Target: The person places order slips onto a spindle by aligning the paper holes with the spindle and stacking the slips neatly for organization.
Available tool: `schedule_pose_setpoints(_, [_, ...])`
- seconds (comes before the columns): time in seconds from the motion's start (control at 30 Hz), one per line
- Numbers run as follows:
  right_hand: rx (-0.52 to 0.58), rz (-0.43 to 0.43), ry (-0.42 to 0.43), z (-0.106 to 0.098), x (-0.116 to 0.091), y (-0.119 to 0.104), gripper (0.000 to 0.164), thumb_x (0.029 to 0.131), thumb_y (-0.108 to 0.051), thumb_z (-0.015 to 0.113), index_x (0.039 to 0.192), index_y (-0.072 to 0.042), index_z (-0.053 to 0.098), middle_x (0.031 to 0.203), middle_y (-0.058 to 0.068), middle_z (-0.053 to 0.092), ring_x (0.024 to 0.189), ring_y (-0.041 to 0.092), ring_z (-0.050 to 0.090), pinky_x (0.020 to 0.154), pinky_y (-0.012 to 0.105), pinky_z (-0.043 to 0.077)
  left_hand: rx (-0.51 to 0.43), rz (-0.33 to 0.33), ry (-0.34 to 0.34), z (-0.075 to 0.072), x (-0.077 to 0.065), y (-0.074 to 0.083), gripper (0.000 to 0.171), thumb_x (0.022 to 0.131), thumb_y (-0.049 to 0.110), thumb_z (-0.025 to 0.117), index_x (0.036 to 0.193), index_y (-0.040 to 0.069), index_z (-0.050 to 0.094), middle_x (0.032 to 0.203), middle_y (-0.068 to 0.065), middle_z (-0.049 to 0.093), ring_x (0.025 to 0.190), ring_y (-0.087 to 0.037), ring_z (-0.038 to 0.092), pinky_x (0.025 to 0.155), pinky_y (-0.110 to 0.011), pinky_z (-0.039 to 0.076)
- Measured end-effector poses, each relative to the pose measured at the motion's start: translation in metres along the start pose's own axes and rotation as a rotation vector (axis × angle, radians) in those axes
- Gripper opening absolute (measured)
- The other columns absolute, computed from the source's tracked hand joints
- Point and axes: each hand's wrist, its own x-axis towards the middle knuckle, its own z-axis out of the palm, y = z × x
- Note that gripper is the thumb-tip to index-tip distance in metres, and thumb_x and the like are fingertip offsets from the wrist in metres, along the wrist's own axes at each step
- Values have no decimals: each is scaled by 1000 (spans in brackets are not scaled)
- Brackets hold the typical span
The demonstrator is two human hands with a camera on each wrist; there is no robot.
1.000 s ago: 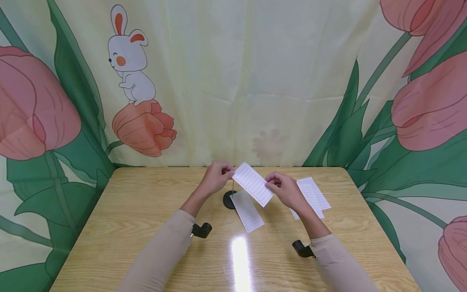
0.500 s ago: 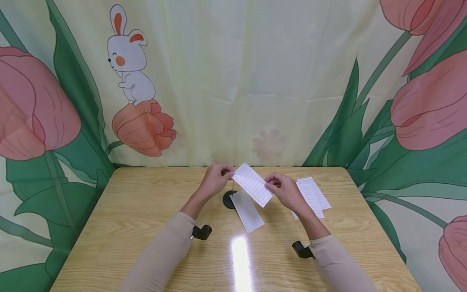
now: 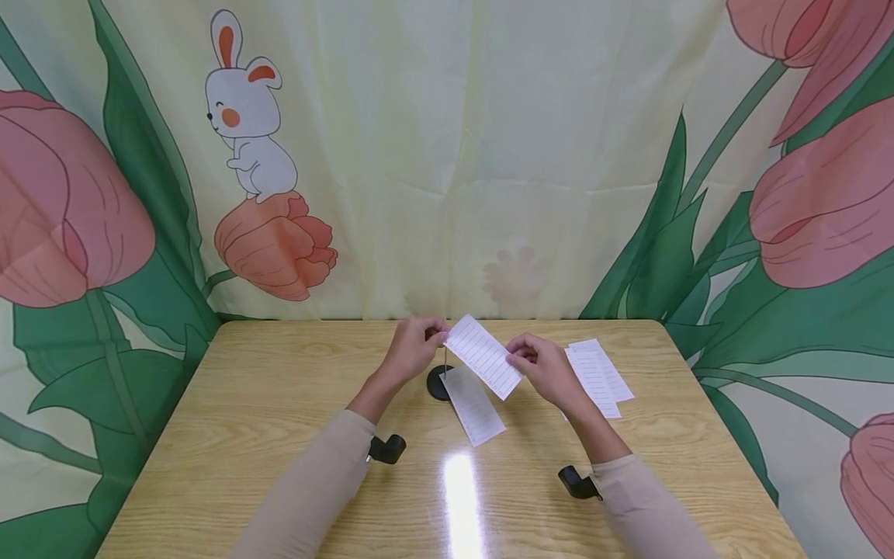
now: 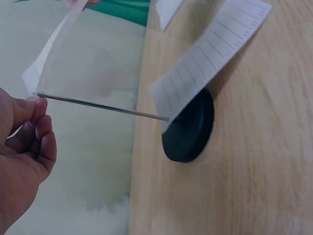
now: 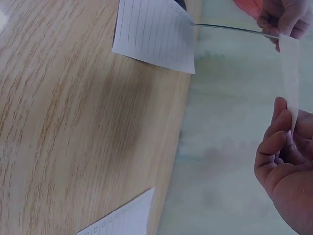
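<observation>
Head view: I see the left hand (image 3: 412, 347) pinching a corner of the lined paper (image 3: 483, 355) at the tip of a thin rod (image 4: 102, 106), the right hand (image 3: 543, 365) pinching its other end. Below, a second sheet (image 3: 472, 404) overlaps the black base (image 3: 436, 383); more sheets (image 3: 599, 376) lie on the table (image 3: 279, 450) beside the right hand.

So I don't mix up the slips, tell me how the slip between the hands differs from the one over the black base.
The held slip is pinched by the left hand and the right hand; neither hand touches the lower slip.
The held slip is at the top of the rod; the lower slip is at the rod's foot, over part of the black base.
Both are white slips ruled with lines.
</observation>
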Motion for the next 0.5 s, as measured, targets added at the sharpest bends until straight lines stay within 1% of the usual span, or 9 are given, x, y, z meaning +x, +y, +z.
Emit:
schedule_pose_setpoints(0.17, [-5, -18, 0, 1, -1, 0, 9, 98, -8, 71, 106, -5, 72, 92, 6, 71, 83, 17, 64, 71, 24, 52, 0, -30, -9, 3, -1, -5, 12, 101, 2, 63, 103, 1, 75, 93, -9, 69, 87, -28, 67, 72, -28, 55])
schedule_pose_setpoints(0.37, [-16, -7, -1, 2, -2, 1, 8, 98, -9, 71, 106, -6, 72, 93, 6, 71, 84, 17, 64, 72, 24, 52, -27, -34, -24, 3, 1, -7, 13, 102, 3, 63, 104, -1, 74, 95, -12, 70, 95, -38, 69, 75, -31, 57])
schedule_pose_setpoints(0.43, [-18, -2, -6, 2, -3, 2, 9, 98, -9, 71, 106, -6, 72, 93, 6, 71, 84, 16, 64, 72, 24, 52, -30, -35, -30, 3, 1, -8, 12, 101, 3, 63, 104, -1, 74, 95, -12, 70, 94, -36, 70, 75, -31, 57])
schedule_pose_setpoints(0.5, [-17, 6, -16, 3, -5, 3, 9, 98, -10, 71, 106, -7, 72, 93, 5, 71, 84, 16, 65, 72, 24, 52, -21, -31, -34, 3, 2, -9, 11, 101, 4, 64, 103, 0, 75, 94, -11, 70, 91, -32, 69, 74, -29, 56])
